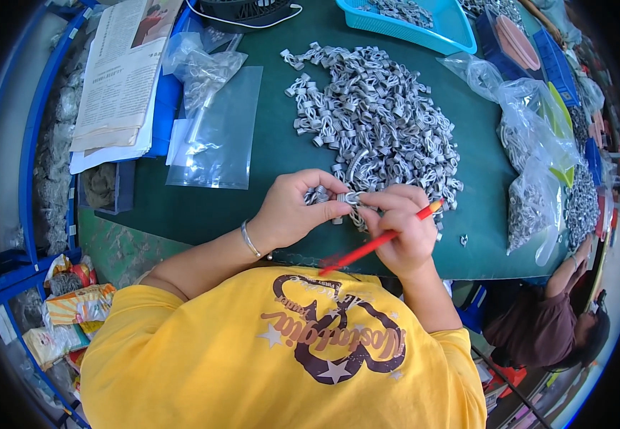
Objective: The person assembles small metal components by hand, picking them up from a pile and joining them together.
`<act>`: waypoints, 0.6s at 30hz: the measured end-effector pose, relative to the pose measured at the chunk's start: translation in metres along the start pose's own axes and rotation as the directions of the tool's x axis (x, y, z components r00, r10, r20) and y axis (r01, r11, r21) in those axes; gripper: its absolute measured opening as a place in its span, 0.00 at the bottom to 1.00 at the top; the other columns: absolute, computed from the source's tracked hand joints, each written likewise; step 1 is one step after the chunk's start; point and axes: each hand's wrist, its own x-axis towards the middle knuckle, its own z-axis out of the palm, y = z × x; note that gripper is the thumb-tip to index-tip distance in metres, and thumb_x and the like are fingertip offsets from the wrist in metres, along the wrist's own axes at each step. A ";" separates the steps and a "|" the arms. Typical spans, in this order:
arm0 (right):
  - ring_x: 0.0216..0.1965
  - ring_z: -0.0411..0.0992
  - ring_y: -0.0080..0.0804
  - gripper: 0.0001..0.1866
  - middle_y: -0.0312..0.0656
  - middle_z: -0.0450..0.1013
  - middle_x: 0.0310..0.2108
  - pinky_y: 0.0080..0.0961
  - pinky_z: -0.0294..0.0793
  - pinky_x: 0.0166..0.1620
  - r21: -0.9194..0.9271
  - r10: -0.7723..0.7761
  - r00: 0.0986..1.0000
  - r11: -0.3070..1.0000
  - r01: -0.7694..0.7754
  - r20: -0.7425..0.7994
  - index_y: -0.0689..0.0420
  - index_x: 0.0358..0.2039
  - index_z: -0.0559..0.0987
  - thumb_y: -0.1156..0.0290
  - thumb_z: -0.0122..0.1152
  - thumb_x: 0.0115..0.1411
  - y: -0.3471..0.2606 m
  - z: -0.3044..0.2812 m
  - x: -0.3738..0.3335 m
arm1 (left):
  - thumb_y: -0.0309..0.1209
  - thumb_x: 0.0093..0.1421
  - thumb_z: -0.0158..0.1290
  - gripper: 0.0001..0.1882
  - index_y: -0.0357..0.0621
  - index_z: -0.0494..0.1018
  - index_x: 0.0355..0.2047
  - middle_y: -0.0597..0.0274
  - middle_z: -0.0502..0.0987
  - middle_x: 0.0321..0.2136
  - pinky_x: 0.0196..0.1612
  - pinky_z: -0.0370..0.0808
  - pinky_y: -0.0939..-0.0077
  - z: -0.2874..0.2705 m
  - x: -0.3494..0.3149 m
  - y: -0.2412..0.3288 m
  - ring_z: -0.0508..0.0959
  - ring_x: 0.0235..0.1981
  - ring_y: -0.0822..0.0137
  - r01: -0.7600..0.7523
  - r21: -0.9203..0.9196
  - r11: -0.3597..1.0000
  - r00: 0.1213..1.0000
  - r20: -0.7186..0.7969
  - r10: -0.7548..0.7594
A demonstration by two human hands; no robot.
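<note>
Just in front of my shirt, both hands meet at a small grey metal clasp (351, 198) with a ring and loop. My left hand (292, 209) pinches it between thumb and forefinger. More grey clasps show in the gap of that hand, though I cannot tell if they lie in the palm or behind it. My right hand (404, 232) has thumb and forefinger at the same clasp. A slim red pencil (371, 247) passes through its fingers, slanting from lower left to upper right. Beyond both hands spreads a big heap of similar clasps (374, 107) on the green tabletop (281, 157).
Clear plastic bags (217, 154) and newspapers (120, 79) lie at left, above a small bin (110, 189). A turquoise basket (424, 36) stands at the far side. Filled bags (532, 207) sit at right. Another person (546, 322) works at lower right.
</note>
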 end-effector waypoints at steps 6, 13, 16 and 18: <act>0.29 0.71 0.24 0.09 0.48 0.71 0.34 0.17 0.72 0.33 0.648 0.667 0.743 0.538 -0.539 0.064 0.59 0.27 0.61 0.84 0.51 0.55 0.004 0.000 -0.008 | 0.26 0.47 0.60 0.11 0.38 0.74 0.32 0.66 0.75 0.24 0.29 0.69 0.85 -0.005 -0.002 0.004 0.72 0.25 0.79 -0.060 0.096 0.994 0.997 -0.051 0.065; 0.27 0.71 0.24 0.12 0.48 0.71 0.33 0.15 0.72 0.30 0.824 0.652 0.691 0.176 -0.538 0.312 0.57 0.26 0.61 0.86 0.54 0.52 0.007 0.005 -0.020 | 0.23 0.46 0.60 0.12 0.38 0.73 0.32 0.66 0.74 0.23 0.28 0.69 0.84 -0.004 -0.002 0.010 0.72 0.24 0.79 -0.194 0.146 0.970 0.977 -0.055 0.204; 0.30 0.71 0.25 0.15 0.50 0.70 0.35 0.16 0.72 0.32 0.814 0.628 0.730 0.258 -0.521 0.269 0.57 0.26 0.61 0.88 0.56 0.49 0.008 0.010 -0.025 | 0.23 0.47 0.60 0.11 0.37 0.73 0.32 0.66 0.74 0.22 0.28 0.69 0.85 -0.003 -0.004 0.018 0.71 0.24 0.79 -0.106 -0.089 0.990 0.993 -0.057 0.101; 0.31 0.71 0.25 0.16 0.50 0.70 0.36 0.17 0.72 0.33 0.788 0.608 0.773 0.381 -0.484 0.181 0.57 0.26 0.61 0.88 0.57 0.47 0.005 0.010 -0.025 | 0.22 0.46 0.60 0.11 0.37 0.73 0.32 0.66 0.73 0.23 0.28 0.68 0.87 -0.004 -0.004 0.022 0.71 0.24 0.80 -0.069 -0.105 0.992 0.996 -0.059 0.063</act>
